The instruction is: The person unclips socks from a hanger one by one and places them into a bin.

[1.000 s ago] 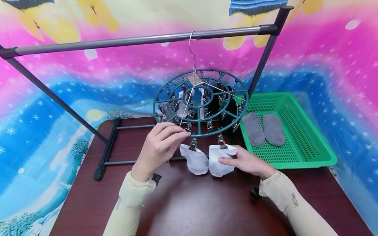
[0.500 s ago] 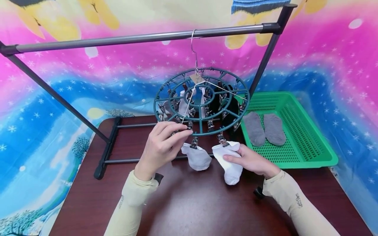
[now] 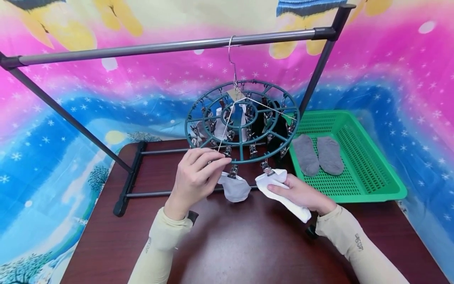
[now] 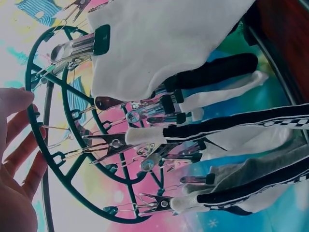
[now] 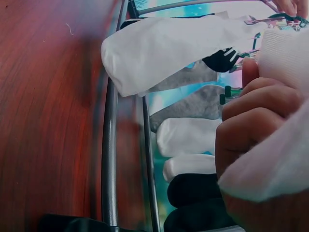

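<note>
A round green clip hanger (image 3: 240,152) hangs by its hook in front of me. My left hand (image 3: 193,177) pinches the near rim between thumb and fingers; in the left wrist view the thumb lies on the rim, fingers behind it. Two white socks hang at the near side, each from a metal clip. My right hand (image 3: 303,193) grips the right white sock (image 3: 292,206) below its clip (image 3: 267,169), thumb across the front, the foot part slanting down right. The left white sock (image 3: 235,190) hangs free, its toe downward in the right wrist view.
The hanger's hook is over the bar (image 3: 170,45) of a dark metal rack. Behind, several white, grey and black socks hang from other clips. On the right, a green basket (image 3: 369,193) holds two grey socks (image 3: 330,156). The brown table (image 3: 227,244) lies beneath.
The right white sock's foot has swung out and to the right, from hanging bunched to slanting below my right hand. My left hand has stayed at the rim.
</note>
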`<state>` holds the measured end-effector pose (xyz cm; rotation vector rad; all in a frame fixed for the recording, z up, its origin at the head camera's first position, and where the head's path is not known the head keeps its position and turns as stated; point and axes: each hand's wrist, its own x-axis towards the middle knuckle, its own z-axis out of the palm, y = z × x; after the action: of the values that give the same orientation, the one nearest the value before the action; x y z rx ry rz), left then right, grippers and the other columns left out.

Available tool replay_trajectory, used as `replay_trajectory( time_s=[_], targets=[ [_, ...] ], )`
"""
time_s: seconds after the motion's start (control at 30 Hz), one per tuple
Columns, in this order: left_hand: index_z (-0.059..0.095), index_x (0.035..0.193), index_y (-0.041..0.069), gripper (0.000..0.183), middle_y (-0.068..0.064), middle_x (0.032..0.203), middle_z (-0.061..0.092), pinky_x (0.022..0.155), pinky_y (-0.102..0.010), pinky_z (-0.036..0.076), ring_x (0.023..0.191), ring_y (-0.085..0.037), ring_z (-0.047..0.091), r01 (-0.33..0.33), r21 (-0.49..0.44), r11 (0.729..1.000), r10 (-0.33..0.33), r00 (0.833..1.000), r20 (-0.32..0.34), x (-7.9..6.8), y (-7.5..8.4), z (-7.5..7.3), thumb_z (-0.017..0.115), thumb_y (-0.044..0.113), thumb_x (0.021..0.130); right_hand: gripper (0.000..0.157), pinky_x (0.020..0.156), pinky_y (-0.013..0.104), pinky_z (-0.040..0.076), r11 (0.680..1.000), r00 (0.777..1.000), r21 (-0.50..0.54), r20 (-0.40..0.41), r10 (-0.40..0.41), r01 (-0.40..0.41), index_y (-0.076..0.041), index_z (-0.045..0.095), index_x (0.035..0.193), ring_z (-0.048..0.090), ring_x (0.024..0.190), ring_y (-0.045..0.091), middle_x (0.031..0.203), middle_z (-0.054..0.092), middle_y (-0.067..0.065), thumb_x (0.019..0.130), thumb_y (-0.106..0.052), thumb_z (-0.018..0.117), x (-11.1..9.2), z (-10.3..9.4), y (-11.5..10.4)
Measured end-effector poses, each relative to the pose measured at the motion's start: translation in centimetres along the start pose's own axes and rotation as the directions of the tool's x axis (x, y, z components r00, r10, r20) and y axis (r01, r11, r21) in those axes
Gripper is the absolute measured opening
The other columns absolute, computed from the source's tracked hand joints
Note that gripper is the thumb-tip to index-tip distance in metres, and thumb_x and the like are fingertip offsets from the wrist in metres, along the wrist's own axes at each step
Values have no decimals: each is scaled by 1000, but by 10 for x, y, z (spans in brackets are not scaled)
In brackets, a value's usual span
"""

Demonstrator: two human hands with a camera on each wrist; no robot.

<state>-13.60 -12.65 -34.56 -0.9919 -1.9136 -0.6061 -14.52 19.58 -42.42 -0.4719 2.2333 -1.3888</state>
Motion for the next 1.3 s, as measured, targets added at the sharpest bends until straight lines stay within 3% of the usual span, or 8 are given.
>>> replay_trajectory(
  time_s=[0.43, 0.6, 0.73, 0.87, 0.97, 1.1, 1.2, 1.3],
  targets=[
    [80, 111, 14, 19, -7, 109, 75, 90, -45, 53, 104, -28, 67, 43, 82, 996, -36, 996, -85, -5, 6, 12, 67, 13, 96, 48, 61, 30, 55, 1000, 1000, -1, -1, 5, -5, 0, 53, 140, 64, 74, 25, 101, 63, 12, 104, -30, 63, -3, 1, -6],
    [77, 114, 9, 24, -7, 108, 75, 87, -37, 55, 99, -25, 67, -153, 125, 980, 171, 973, -152, -7, 14, 22, 67, 9, 92, 43, 63, 30, 56, 1000, 1000, -10, 0, -1, 1, -3, 57, 137, 65, 77, 29, 103, 64, 12, 104, -31, 63, -1, 1, -4],
    [74, 120, 3, 27, -7, 107, 75, 87, -29, 60, 95, -19, 71, -261, -1, 965, 261, 965, -31, -13, 29, 38, 64, 8, 96, 41, 64, 29, 56, 999, 999, 2, 19, -37, 37, -4, 59, 137, 67, 77, 27, 109, 68, 12, 105, -30, 61, 3, 1, -4],
    [62, 136, 1, 38, -9, 118, 73, 97, -27, 57, 106, -19, 70, 15, -142, 990, 7, 989, 147, -20, 49, 62, 61, 20, 103, 39, 64, 28, 57, 997, 996, 16, 44, -71, 71, -3, 60, 138, 69, 75, 20, 112, 70, 14, 107, -27, 59, 4, 1, -4],
    [51, 146, 1, 49, -9, 124, 70, 101, -30, 55, 114, -19, 67, 239, -184, 953, -201, 958, 203, -22, 60, 77, 55, 32, 108, 39, 65, 27, 58, 997, 996, 7, 39, -78, 78, -3, 61, 137, 70, 76, 20, 113, 71, 14, 106, -26, 59, 4, 2, -4],
    [50, 144, 1, 52, -10, 123, 69, 99, -34, 56, 114, -20, 66, 383, -201, 902, -344, 917, 202, -19, 68, 87, 49, 39, 109, 40, 67, 28, 59, 999, 998, -3, 29, -52, 52, -5, 60, 138, 71, 79, 24, 111, 70, 13, 106, -28, 61, 3, 2, -3],
    [56, 138, 2, 44, -10, 120, 71, 96, -30, 58, 110, -18, 70, 494, -278, 824, -438, 866, 242, -13, 69, 90, 54, 35, 109, 41, 68, 30, 59, 999, 999, -8, 29, -38, 38, -5, 58, 138, 71, 81, 29, 109, 69, 13, 105, -29, 62, 2, 2, -2],
    [63, 134, 5, 37, -8, 117, 73, 93, -24, 58, 105, -15, 73, 627, -376, 683, -531, 779, 334, -6, 69, 91, 59, 30, 107, 41, 67, 31, 60, 999, 999, -10, 29, -33, 33, -5, 58, 137, 71, 80, 31, 107, 69, 13, 105, -29, 63, 1, 1, -1]
  ],
)
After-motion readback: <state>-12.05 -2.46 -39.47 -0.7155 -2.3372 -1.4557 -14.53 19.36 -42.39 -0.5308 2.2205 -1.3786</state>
